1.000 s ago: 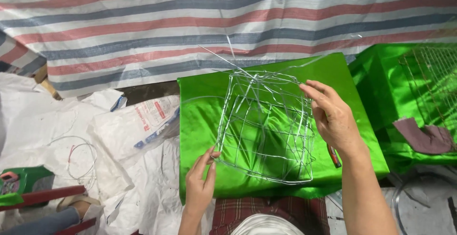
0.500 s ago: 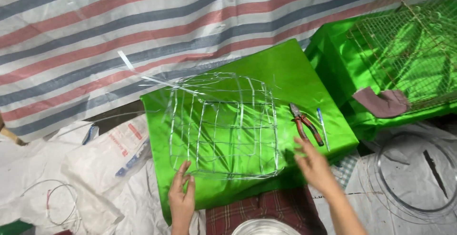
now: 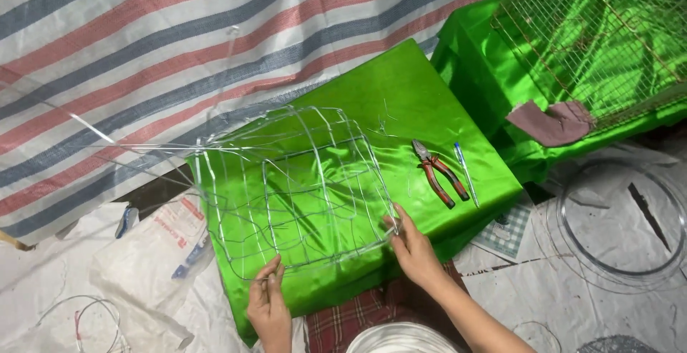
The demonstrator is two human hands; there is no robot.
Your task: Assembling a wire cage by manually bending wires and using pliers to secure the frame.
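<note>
A bare wire frame (image 3: pixel 297 185), bent into a cage-like grid, lies on a block covered with shiny green cloth (image 3: pixel 401 103). My left hand (image 3: pixel 268 303) pinches the frame's near edge at its lower left. At the frame's near right corner my right hand (image 3: pixel 413 247) grips the wire. Long loose wire ends stick out from the frame toward the upper left.
Red-handled pliers (image 3: pixel 440 172) and a pen (image 3: pixel 465 173) lie on the green cloth right of the frame. A wire mesh cage (image 3: pixel 608 35) stands on a second green-covered block at the upper right, with a brownish cloth (image 3: pixel 551 122). White sacks (image 3: pixel 154 249), wire coils and a striped tarp surround them.
My right hand came down from the frame's top right to its near right corner. The frame turned and settled flatter on the cloth, and the view shifted right, showing pliers and pen.
</note>
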